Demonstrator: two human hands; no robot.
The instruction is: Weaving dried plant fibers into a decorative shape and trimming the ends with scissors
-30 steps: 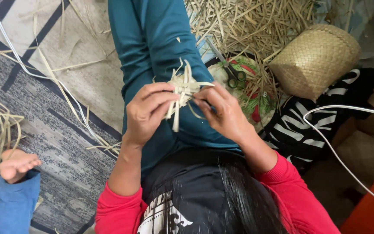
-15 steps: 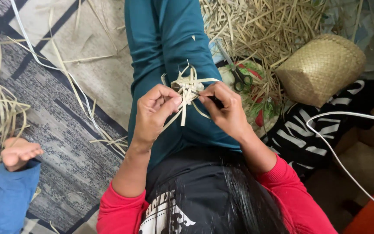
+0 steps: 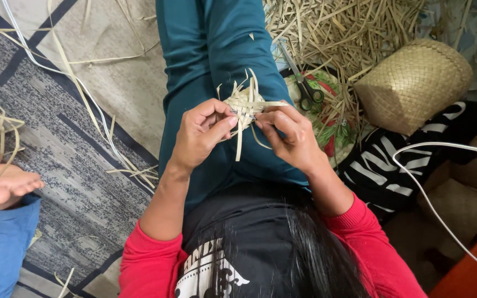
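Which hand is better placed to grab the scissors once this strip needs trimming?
Right, probably. The scissors lie on the floor on the right hand's side, just beyond it, while the left hand pinches the small woven piece over the teal-clad leg and could hold it alone.

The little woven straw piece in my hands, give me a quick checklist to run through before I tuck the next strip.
1. Both hands on the piece: ok. The left hand and right hand pinch the woven straw piece from either side.
2. Loose strip free to work: ok. One strip hangs down between the hands.
3. Weave tight at the centre: cannot tell, fingers hide it.
4. Scissors within reach: ok, lying beside the right knee.
5. Spare straw at hand: ok, a pile lies beyond the scissors.
6. White cable clear of the work: ok, off to the right.
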